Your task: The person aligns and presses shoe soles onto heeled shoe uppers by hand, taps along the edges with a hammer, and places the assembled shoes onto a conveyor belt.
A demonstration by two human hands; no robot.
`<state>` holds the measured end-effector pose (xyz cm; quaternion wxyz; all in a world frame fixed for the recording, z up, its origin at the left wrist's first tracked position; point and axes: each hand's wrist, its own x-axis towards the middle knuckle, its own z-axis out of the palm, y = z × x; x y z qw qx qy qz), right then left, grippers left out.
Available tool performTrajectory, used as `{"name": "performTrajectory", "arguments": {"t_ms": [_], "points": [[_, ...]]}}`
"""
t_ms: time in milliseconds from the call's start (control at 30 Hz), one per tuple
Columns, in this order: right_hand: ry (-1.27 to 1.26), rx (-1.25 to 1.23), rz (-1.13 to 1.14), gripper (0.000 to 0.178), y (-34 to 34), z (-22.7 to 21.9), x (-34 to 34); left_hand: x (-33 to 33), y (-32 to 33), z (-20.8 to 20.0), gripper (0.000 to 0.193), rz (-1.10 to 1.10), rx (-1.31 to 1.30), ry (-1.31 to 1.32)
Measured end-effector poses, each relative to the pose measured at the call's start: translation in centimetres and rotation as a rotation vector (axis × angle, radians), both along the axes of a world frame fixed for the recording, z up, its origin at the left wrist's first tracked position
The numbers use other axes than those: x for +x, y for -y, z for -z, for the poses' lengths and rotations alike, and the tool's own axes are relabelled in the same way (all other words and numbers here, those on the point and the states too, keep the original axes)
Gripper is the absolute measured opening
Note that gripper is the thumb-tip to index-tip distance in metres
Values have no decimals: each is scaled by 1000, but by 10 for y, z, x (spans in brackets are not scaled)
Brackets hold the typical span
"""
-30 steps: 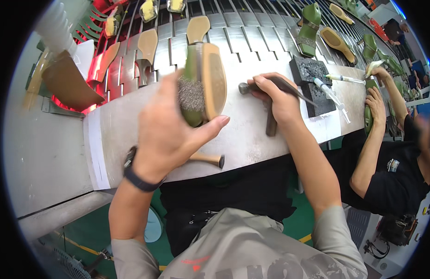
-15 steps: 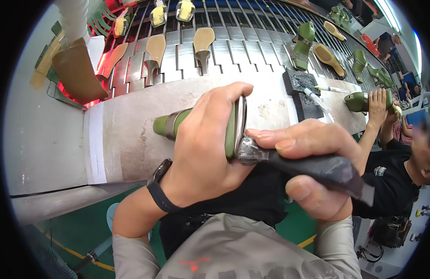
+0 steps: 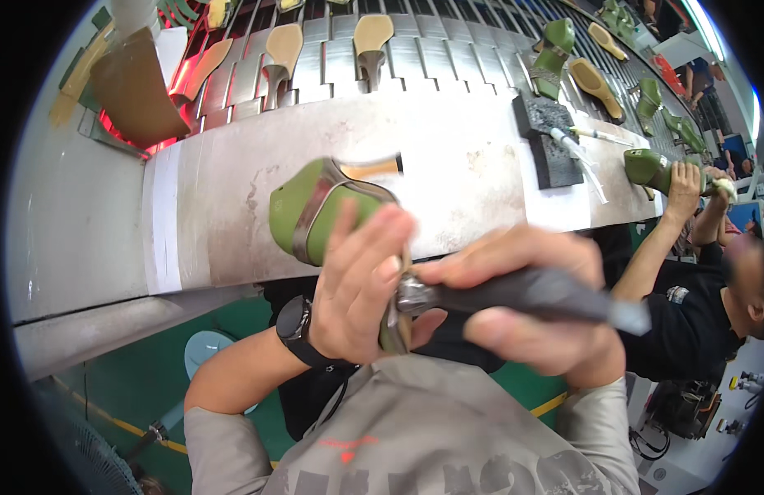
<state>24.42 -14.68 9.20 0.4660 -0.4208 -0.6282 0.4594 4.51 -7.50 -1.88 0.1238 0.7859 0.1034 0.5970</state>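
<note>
My left hand (image 3: 361, 285), a dark watch on its wrist, is closed round the rear part of a green shoe last (image 3: 291, 210) over the bench's near edge. Brown straps cross the last, and a tan sole piece (image 3: 373, 168) shows beyond it. My right hand (image 3: 547, 280) grips a hammer (image 3: 522, 295) with a dark handle. Its rounded metal head is beside my left fingers, at the end of the last; whether they touch cannot be made out. Both hands are slightly blurred.
A pale bench (image 3: 212, 206) lies ahead, with a slatted metal conveyor (image 3: 431, 54) behind it carrying soles and green lasts. A black block (image 3: 551, 148) with brushes stands at the right. Farther right, a co-worker's hands (image 3: 685, 186) hold another green last.
The last has come nearer to me and turned, so its strapped green front now shows widely. My left hand has shifted its grip. The hammer has moved slightly left and nearer to me.
</note>
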Motion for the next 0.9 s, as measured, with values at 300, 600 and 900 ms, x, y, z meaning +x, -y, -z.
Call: {"name": "performTrajectory", "arguments": {"t_ms": [300,600,900], "points": [[-250,-218,267,27,30,101,-22,-23,-9,73,72,-453,31,-383],[-368,-92,215,29,-25,78,-4,-18,-3,83,68,-486,37,-331],[180,35,-142,32,-65,65,5,-22,-7,82,50,-511,15,-343]]}}
